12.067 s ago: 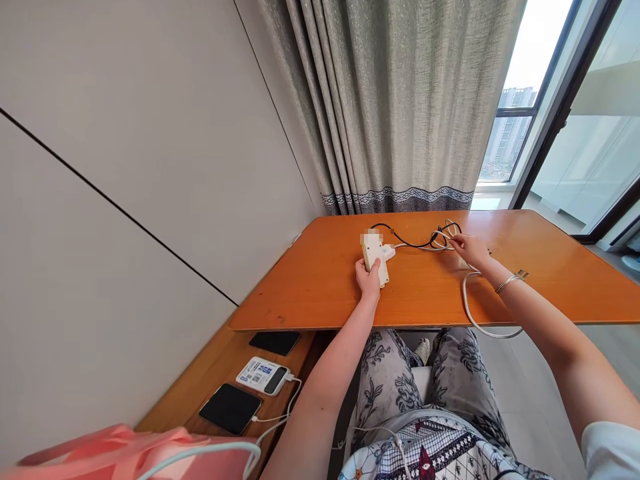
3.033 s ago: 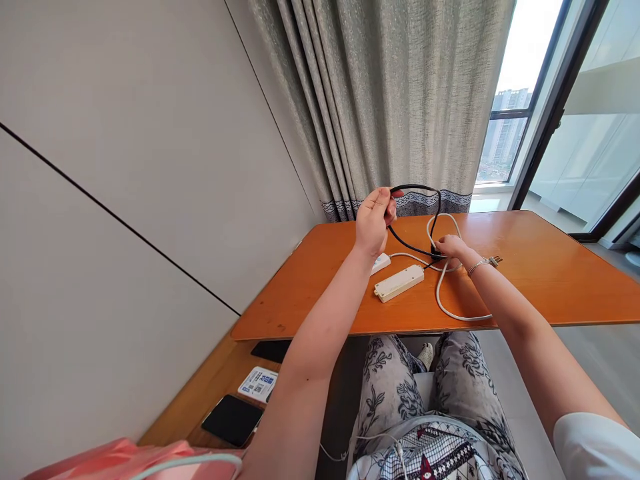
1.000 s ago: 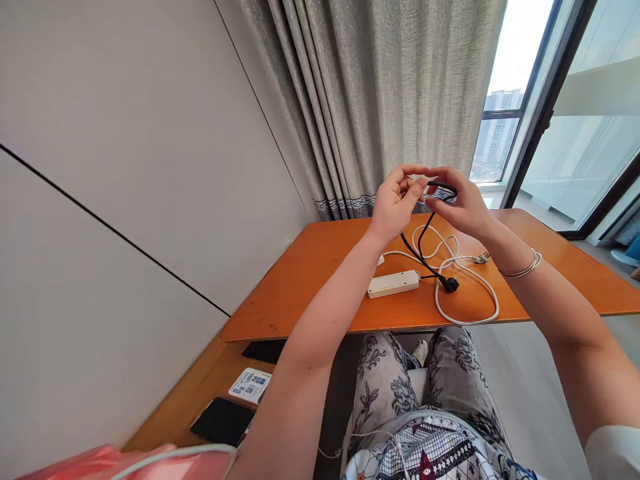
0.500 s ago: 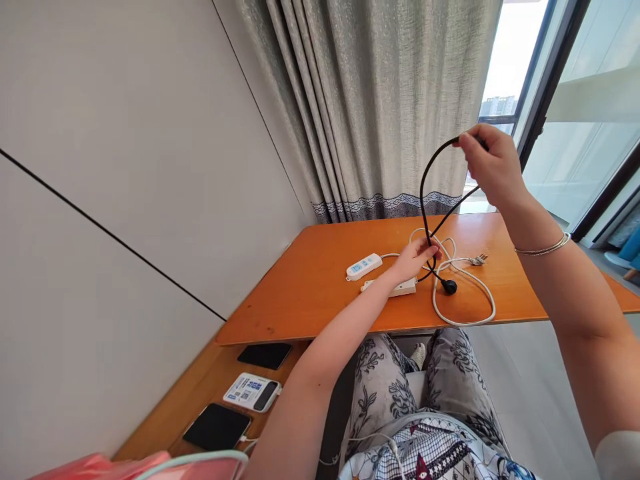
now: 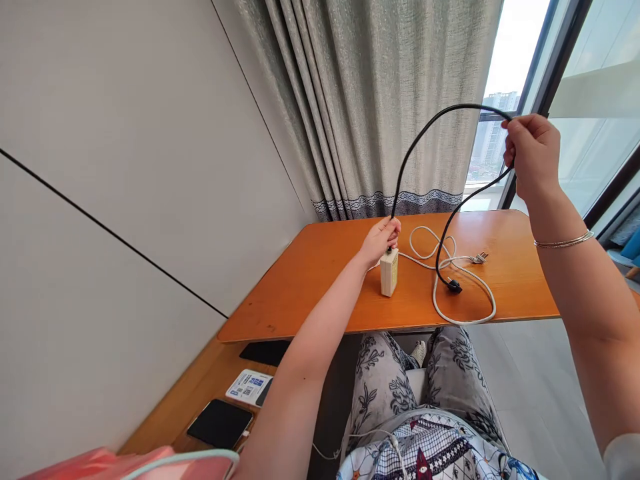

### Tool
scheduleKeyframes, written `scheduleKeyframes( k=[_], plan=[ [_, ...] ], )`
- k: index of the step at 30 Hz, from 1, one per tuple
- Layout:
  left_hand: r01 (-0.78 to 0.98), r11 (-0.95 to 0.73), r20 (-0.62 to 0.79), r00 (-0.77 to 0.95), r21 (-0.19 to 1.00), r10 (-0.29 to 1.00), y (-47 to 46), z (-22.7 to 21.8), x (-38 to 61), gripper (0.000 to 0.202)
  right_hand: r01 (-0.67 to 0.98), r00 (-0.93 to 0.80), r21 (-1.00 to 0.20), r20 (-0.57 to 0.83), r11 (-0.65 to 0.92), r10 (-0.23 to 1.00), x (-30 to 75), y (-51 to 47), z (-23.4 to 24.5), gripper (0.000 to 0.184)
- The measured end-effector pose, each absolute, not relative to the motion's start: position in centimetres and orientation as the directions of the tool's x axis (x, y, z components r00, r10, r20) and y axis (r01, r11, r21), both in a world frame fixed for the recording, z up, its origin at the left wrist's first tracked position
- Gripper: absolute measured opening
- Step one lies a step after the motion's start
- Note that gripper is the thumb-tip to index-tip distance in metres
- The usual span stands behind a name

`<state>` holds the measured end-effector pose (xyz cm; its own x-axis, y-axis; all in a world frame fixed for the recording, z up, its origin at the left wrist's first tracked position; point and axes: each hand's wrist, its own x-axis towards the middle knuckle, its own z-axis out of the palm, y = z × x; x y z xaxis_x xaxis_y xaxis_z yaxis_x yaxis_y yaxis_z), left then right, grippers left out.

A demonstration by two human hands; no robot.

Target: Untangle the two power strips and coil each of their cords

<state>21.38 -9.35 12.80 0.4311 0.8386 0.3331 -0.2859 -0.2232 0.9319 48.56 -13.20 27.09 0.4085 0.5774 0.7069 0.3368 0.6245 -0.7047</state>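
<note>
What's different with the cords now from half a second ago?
The left hand moved left and now grips the black cord close to the cream power strip, which lay flat but is now tipped up. The right hand carried the cord farther right, making a wider arch. The white cord stayed on the table.

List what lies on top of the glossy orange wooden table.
A looped white cable and black plug lie there. A white object is mostly covered by the left hand. Whether the cream rectangular block touches the table is unclear.

Head-worn view, forward and down
</note>
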Motion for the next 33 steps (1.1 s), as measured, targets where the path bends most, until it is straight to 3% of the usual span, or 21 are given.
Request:
scheduleKeyframes(
  k=[4,7,12,16,21,24,27,29,33],
  plan=[
    [-0.388,-0.126,0.301,0.432,0.913,0.85,-10.4,15.0,20.5,0.038,0.427,0.307,-0.801,0.565,0.42,0.766,48.3,-12.8,24.8,0.011],
    [-0.443,-0.081,0.28,0.405,0.893,0.87,-11.3,15.6,20.7,0.039,0.512,0.227,-0.811,0.446,0.283,0.866,48.5,-11.8,22.3,0.02],
    [-0.457,-0.036,0.237,0.392,0.889,0.889,-12.0,16.0,20.9,0.039,0.781,0.099,-0.611,0.321,0.126,0.942,48.5,-10.1,18.1,0.055],
    [-0.412,-0.037,0.241,0.455,0.91,0.857,-12.1,16.0,20.8,0.04,0.864,-0.031,-0.426,0.486,0.268,0.873,46.3,-10.0,15.9,0.07],
    [-0.326,-0.032,0.223,0.568,0.945,0.792,-12.4,15.4,21.1,0.042,0.723,-0.23,-0.331,0.713,0.606,0.663,41.9,-10.3,15.3,0.076],
    [-0.303,-0.029,0.216,0.606,0.953,0.765,-12.9,15.2,21.2,0.043,0.636,-0.276,-0.346,0.733,0.69,0.622,40.1,-9.6,15.2,0.069],
    [-0.302,-0.025,0.217,0.624,0.953,0.75,-13.4,15.4,21.0,0.042,0.564,-0.247,-0.433,0.724,0.703,0.644,39.1,-8.6,14.5,0.041],
    [-0.349,-0.031,0.245,0.587,0.937,0.772,-13.7,15.8,20.8,0.041,0.505,-0.212,-0.558,0.659,0.658,0.722,38.6,-8.2,13.6,0.024],
    [-0.524,-0.076,0.308,0.372,0.848,0.876,-13.9,17.0,19.9,0.042,0.493,-0.219,-0.728,0.427,0.477,0.877,38.2,-8.6,10.8,0.011]
  ],
)
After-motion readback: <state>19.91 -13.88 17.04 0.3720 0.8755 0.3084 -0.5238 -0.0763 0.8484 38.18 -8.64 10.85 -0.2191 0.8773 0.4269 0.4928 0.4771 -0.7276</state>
